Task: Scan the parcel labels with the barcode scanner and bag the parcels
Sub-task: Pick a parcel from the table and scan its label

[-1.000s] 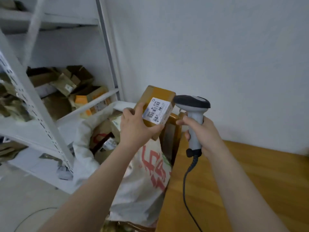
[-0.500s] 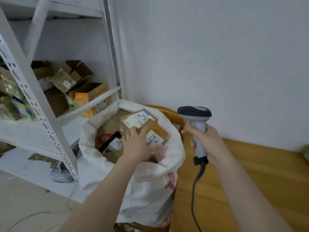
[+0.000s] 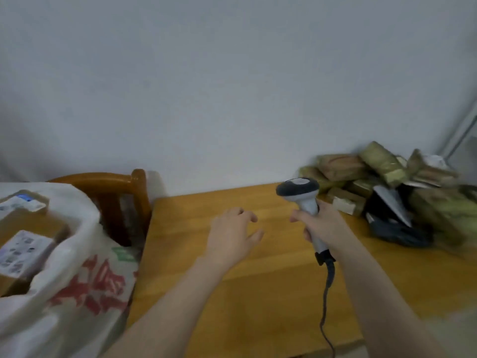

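Head-camera view of a packing station. The left hand (image 3: 233, 232) hovers palm-down over the wooden table (image 3: 258, 293), fingers (image 3: 247, 215) loosely spread and holding nothing, its bare forearm entering from the lower edge. The right hand (image 3: 321, 224) is clenched around the pale handle of the barcode scanner (image 3: 303, 200), which stands nearly upright with its dark head uppermost and turned toward the left; a black cable (image 3: 326, 301) runs from the base of the handle down across the table and out of the bottom of the view. To the left, just beside the table edge, stands a white woven sack (image 3: 77, 280) printed in red and green, its mouth open; inside lie brown parcels, among them a labelled box (image 3: 23, 250) and, farther back, a second labelled parcel (image 3: 24, 202). Behind the sack rises the curved back of a wooden chair (image 3: 113, 187). At the far right corner of the table, against the plain grey-white wall (image 3: 232, 86), sits a pile of unscanned parcels (image 3: 382, 182) in brown and greenish wrapping, together with a dark bag (image 3: 397, 228). A pale metal upright (image 3: 462, 130) leans at the right margin. Motion blur softens the whole scene: the label print cannot be read, the pile's individual parcels are hard to separate, and the sack is cut off at the left and lower edges.
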